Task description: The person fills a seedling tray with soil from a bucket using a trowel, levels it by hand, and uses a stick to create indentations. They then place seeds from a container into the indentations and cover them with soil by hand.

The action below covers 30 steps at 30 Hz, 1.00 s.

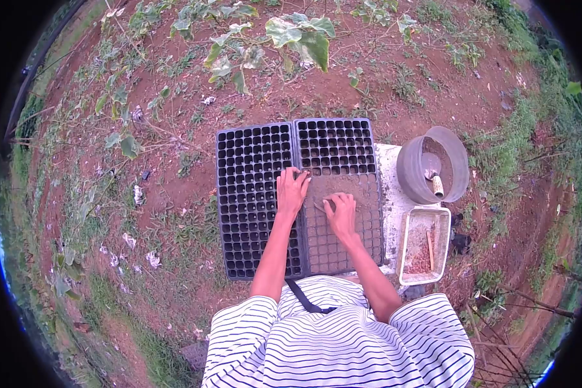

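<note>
Two black plastic trays are seen side by side in the head view, set lengthwise from near to far. In the left tray, cells are left dark & open. In the right tray, the mid & near cells are covered w/ brown soil; at the far end, rows are still showing as open pockets, some w/ a bit of soil.

The L hand is held at the right tray's left side, at the soil's far edge, fingers bent down, tips close to one another; whether anything is pinched can't be told. The R hand is held low over the soil, just right & nearer, fingers curled, thumb beside them; gap & contents can't be made out.

At right, a pale board is seen under/beside the tray, w/ a round tub at the far side, a tool w/ light handle inside. Nearer, a white basket is seen, w/ reddish bits & a stick.

Soil is judged loose, crumbly, easily pushed out of place. Right tray: prob. heavy where filled, thin-walled, apt to flex; best held by both long rims, kept level. Left tray: prob. light, held by rim.
</note>
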### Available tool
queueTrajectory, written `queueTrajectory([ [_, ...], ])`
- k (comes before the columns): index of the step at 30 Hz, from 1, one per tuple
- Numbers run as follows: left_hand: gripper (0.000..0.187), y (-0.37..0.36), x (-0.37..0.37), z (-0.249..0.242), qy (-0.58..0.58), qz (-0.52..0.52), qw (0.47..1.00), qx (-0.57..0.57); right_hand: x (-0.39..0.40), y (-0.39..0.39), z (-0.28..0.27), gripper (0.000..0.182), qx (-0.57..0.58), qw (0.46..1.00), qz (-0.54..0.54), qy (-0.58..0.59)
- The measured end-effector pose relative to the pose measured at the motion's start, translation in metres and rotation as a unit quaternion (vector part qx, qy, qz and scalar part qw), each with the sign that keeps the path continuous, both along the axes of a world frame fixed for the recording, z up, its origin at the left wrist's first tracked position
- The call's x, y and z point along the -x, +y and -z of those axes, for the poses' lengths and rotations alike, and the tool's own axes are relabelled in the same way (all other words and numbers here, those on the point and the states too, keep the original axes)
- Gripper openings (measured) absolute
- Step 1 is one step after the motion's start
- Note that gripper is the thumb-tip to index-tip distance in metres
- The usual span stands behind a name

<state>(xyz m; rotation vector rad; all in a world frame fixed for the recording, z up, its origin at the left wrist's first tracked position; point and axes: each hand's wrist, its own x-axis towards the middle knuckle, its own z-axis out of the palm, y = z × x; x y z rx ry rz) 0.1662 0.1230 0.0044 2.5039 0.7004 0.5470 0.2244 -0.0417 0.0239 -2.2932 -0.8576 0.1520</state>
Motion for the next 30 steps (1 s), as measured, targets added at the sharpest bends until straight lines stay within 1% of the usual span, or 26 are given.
queueTrajectory([
  [1,0.027,-0.001,0.003,-0.001,0.002,-0.001,1.0,0.0,-0.007,0.009,0.001,0.011,-0.01,1.0,0.002,-0.002],
  [3,0.047,-0.006,0.011,-0.002,0.023,-0.059,0.995,0.078,-0.023,0.032,0.005,0.013,-0.016,1.0,-0.011,-0.004],
  [4,0.047,-0.009,0.015,-0.001,0.024,-0.059,0.995,0.076,-0.031,0.043,0.006,0.014,-0.022,0.999,-0.023,-0.009],
  [6,0.064,-0.017,0.022,0.004,0.02,-0.092,0.996,-0.007,-0.042,0.061,0.006,0.013,-0.01,0.999,-0.043,-0.018],
  [7,0.072,-0.019,0.026,0.009,0.069,-0.079,0.993,0.049,-0.046,0.067,0.006,0.011,0.004,0.998,-0.063,-0.028],
  [8,0.072,-0.021,0.029,0.014,0.069,-0.08,0.993,0.048,-0.049,0.072,0.006,0.011,0.003,0.998,-0.064,-0.028],
  [10,0.075,-0.024,0.031,0.02,0.115,-0.077,0.99,0.001,-0.052,0.078,0.008,0.009,0.032,0.995,-0.086,-0.042],
  [11,0.074,-0.024,0.032,0.024,0.141,-0.053,0.988,0.031,-0.052,0.08,0.009,0.009,0.033,0.995,-0.088,-0.041],
  [14,0.071,-0.024,0.031,0.033,0.152,-0.044,0.987,0.002,-0.054,0.083,0.015,0.009,0.023,0.993,-0.097,-0.061],
  [20,0.07,-0.022,0.031,0.031,0.17,-0.036,0.984,0.024,-0.056,0.091,0.02,0.009,0.038,0.993,-0.098,-0.057],
  [22,0.07,-0.021,0.03,0.032,0.172,-0.033,0.984,0.029,-0.056,0.095,0.021,0.008,0.066,0.991,-0.09,-0.069],
  [25,0.069,-0.021,0.031,0.034,0.169,-0.031,0.985,0.03,-0.054,0.099,0.024,0.006,0.073,0.988,-0.1,-0.097],
  [28,0.07,-0.022,0.031,0.036,0.171,-0.028,0.985,0.023,-0.051,0.098,0.029,0.006,0.039,0.983,-0.118,-0.132],
  [30,0.07,-0.021,0.031,0.035,0.182,-0.025,0.983,0.023,-0.053,0.099,0.032,0.006,0.034,0.984,-0.117,-0.128],
])
